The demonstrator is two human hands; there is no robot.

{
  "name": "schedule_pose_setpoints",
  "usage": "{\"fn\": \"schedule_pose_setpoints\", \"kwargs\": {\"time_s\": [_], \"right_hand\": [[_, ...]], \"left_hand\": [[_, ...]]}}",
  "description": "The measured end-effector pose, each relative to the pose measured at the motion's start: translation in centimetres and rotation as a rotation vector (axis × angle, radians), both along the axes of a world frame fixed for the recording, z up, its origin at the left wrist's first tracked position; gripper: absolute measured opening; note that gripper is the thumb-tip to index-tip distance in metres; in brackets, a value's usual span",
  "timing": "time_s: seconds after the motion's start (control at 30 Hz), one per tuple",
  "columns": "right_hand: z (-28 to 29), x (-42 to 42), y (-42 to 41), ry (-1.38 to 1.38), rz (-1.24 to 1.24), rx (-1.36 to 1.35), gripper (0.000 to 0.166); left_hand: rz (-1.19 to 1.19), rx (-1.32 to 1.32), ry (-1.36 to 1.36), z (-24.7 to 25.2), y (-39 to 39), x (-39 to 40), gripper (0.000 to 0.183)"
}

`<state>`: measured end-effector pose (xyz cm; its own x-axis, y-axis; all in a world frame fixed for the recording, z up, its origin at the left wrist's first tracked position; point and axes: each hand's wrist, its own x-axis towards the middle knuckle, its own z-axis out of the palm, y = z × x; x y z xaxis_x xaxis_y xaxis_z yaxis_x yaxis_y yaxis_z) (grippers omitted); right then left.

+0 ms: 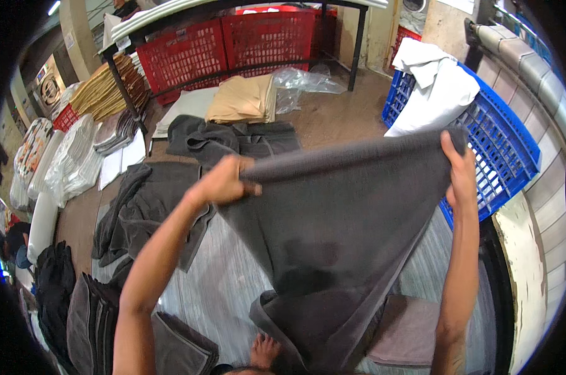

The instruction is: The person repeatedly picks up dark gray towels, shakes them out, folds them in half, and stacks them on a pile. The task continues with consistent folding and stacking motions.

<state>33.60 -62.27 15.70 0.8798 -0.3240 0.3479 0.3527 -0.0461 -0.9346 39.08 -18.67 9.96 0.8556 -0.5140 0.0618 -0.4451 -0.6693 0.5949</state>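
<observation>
A dark grey towel (348, 197) is stretched between my two hands, its top edge raised and its lower part drooping in folds onto the mat. My left hand (226, 180) grips the upper left corner, slightly blurred. At the upper right corner, my right hand (458, 168) pinches the cloth with the thumb on top. A bare foot (265, 349) shows beside the towel's lower end. Folded grey towels (184, 344) lie to the left of the foot, and a folded brownish towel (407, 333) lies to the right, partly behind my right forearm.
Crumpled dark towels (156, 211) lie on the grey striped mat (231, 253). Beyond are a beige cloth stack (240, 98), red plastic crates (269, 42) under a black-legged table (358, 51), and a blue crate (503, 136) draped with white cloth (437, 89). Wrapped linen bundles (74, 154) stand left.
</observation>
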Motion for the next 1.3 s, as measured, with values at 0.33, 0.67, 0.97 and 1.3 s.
{"fn": "schedule_pose_setpoints", "kwargs": {"time_s": [0.33, 0.67, 0.97, 1.3], "right_hand": [[12.0, -1.1, -3.9, -0.597, -0.193, 0.071, 0.049], [-10.2, -17.8, -6.6, 0.009, 0.276, -0.282, 0.037], [-29.4, -26.7, -4.2, 1.164, 0.330, -0.281, 0.028], [-34.5, -19.1, -3.4, 1.049, -0.020, -0.158, 0.036]], "left_hand": [[0.282, -0.472, -1.134, 21.4, 5.6, 5.3, 0.026], [0.132, -0.694, 0.023, -2.2, 6.6, -17.4, 0.019], [0.449, -0.117, 0.824, -21.3, 9.4, -26.6, 0.018], [0.734, -0.647, 0.651, -25.4, 5.2, -16.7, 0.035]]}}
